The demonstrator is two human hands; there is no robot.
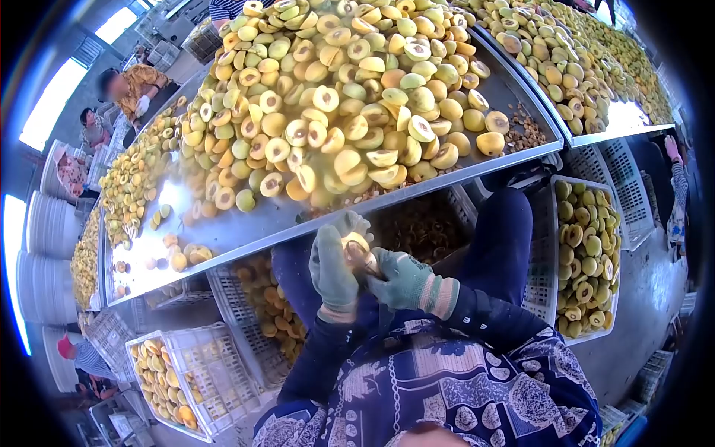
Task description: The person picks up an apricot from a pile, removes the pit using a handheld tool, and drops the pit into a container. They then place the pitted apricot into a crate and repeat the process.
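Both my hands wear grey-green knit gloves and meet just below the edge of a steel table (246, 231). My left hand (334, 270) cups a halved yellow peach (356, 244), cut face up. My right hand (402, 281) presses a small tool, mostly hidden, into the fruit's centre. Above my hands a large heap of halved and whole yellow-green peaches (350, 97) covers the table top. My sleeves and patterned blue smock fill the lower middle.
A white crate of peach halves (588, 253) stands at my right, another crate (175, 376) at lower left, and a crate of pits (421, 223) under the table. A second loaded table (596, 67) lies far right. Other workers sit at upper left (138, 86).
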